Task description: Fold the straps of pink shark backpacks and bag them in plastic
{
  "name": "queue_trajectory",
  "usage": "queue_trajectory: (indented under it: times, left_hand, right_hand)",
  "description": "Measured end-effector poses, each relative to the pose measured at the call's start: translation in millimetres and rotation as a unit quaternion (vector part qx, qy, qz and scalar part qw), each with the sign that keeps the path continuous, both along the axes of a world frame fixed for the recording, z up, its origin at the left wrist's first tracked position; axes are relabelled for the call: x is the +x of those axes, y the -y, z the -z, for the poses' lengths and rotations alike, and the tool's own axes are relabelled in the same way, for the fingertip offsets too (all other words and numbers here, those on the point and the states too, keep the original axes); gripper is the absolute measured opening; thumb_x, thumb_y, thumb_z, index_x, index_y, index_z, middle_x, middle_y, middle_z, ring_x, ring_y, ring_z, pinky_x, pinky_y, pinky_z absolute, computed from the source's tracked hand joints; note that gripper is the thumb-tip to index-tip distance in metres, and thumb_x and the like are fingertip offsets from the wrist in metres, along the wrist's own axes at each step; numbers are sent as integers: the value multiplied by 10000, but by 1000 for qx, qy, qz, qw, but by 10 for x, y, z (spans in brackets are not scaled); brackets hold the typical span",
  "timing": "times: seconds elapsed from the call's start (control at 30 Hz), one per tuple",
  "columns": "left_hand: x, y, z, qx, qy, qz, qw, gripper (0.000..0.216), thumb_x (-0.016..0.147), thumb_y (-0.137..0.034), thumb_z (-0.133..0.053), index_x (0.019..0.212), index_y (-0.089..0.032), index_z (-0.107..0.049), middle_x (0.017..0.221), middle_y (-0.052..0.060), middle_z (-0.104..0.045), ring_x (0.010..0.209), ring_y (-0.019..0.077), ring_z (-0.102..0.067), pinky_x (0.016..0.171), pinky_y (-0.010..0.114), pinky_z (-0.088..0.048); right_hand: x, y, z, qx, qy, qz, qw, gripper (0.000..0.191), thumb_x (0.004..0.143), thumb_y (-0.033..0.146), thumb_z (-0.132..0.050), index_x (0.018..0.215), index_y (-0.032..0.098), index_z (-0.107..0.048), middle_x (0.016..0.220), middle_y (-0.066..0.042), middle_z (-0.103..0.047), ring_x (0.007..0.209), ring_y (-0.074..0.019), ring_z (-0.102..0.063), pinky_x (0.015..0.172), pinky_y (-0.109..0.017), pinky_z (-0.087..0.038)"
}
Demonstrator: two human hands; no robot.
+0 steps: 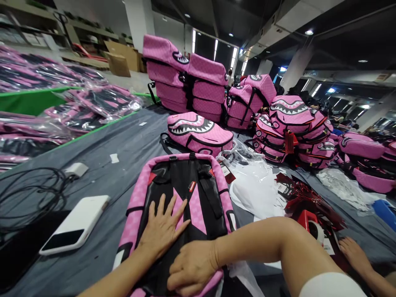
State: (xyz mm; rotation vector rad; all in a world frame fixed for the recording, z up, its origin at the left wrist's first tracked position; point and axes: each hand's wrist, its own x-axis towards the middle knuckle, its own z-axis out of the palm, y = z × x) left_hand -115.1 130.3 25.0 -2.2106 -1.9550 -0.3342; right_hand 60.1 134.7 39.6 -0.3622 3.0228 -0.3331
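Observation:
A pink checkered backpack [182, 181] lies on its front, with its black back panel and straps facing up. My left hand [162, 229] rests on the panel with its fingers spread. My right hand [192, 268] crosses in from the right and lies on the panel's lower part, fingers together and slightly curled. Neither hand visibly holds a strap. Another pink backpack with a printed shark mouth [198, 134] lies just beyond. At the lower right, a co-worker's hand [355, 255] rests among red tags [306, 202].
A grey sheet [123, 148] covers the work surface, holding a white phone-like device [76, 225], a coiled black cable [31, 198], clear plastic bags [253, 185] and a tape roll [314, 231]. Stacked shark backpacks [293, 119] rise ahead. Plastic-wrapped backpacks [93, 103] fill the left.

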Motion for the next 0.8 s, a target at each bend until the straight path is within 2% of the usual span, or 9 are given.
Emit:
queue_trajectory:
  times: [0.13, 0.23, 0.33, 0.47, 0.53, 0.57, 0.67, 0.73, 0.8]
  left_hand:
    - [-2, -22, 141, 41, 6, 11, 999, 641, 919, -575, -569, 1503, -316, -518, 1592, 180, -468, 1475, 547, -328, 1147, 752, -258]
    - [20, -21, 170, 64, 23, -5, 998, 642, 898, -551, -605, 1488, -305, -539, 1594, 187, -460, 1485, 544, -308, 1156, 728, -269]
    - [41, 58, 209, 73, 46, -33, 996, 716, 850, -587, -655, 1478, -259, -552, 1619, 241, -393, 1500, 578, -246, 1174, 711, -253]
    - [58, 244, 266, -22, 64, -7, 998, 802, 812, -659, -661, 1506, -291, -498, 1615, 265, -389, 1500, 560, -275, 1182, 691, -256]
    - [79, 317, 231, -72, 69, 9, 995, 829, 811, -723, -623, 1518, -318, -467, 1628, 255, -370, 1516, 535, -258, 1193, 671, -257]
    - [94, 341, 197, -87, 73, 10, 993, 848, 810, -763, -596, 1522, -324, -456, 1635, 254, -355, 1523, 529, -241, 1198, 665, -256]
    - [116, 370, 60, -112, 89, -4, 990, 886, 794, -833, -556, 1525, -344, -444, 1643, 246, -338, 1524, 535, -215, 1194, 668, -263]
    - [69, 353, -41, -135, 90, -8, 987, 903, 782, -853, -552, 1520, -341, -459, 1631, 240, -361, 1513, 539, -243, 1183, 664, -288]
    - [-44, 277, -157, -138, 88, 13, 986, 878, 805, -858, -514, 1487, -304, -534, 1562, 227, -481, 1462, 496, -401, 1151, 607, -373]
  right_hand:
    - [-62, -172, 304, -1, -42, -43, 998, 240, 836, 446, -762, 803, 284, -588, 801, 27, -697, 725, -152, -663, 631, -299, -485]
    - [-90, -206, 396, 23, -46, -32, 998, 216, 870, 411, -734, 854, 245, -598, 803, 10, -678, 720, -149, -645, 657, -300, -475]
    - [-48, -111, 406, 62, -69, 18, 996, 228, 891, 417, -699, 879, 213, -597, 777, 2, -659, 744, -161, -638, 687, -308, -472]
    - [204, -87, 249, 101, -201, 93, 970, 209, 907, 423, -630, 953, 220, -619, 861, -12, -687, 795, -178, -638, 728, -337, -483]
    - [368, -257, 65, 113, -252, 170, 946, 143, 930, 329, -574, 1009, 231, -641, 956, -36, -711, 877, -190, -653, 797, -351, -505]
    - [435, -383, -32, 117, -263, 247, 925, 171, 937, 270, -542, 1060, 228, -653, 1036, -62, -720, 960, -203, -660, 859, -364, -515]
    - [516, -764, -202, 97, -219, 518, 821, 434, 937, 174, -485, 1358, 157, -588, 1393, -168, -624, 1292, -255, -581, 1073, -422, -485]
    - [479, -897, -155, 78, -172, 590, 785, 575, 926, 201, -518, 1487, 73, -484, 1514, -223, -529, 1418, -300, -495, 1159, -465, -435]
    - [415, -916, -23, 74, -142, 593, 789, 638, 925, 229, -540, 1520, 21, -444, 1560, -249, -477, 1474, -332, -438, 1200, -490, -397]
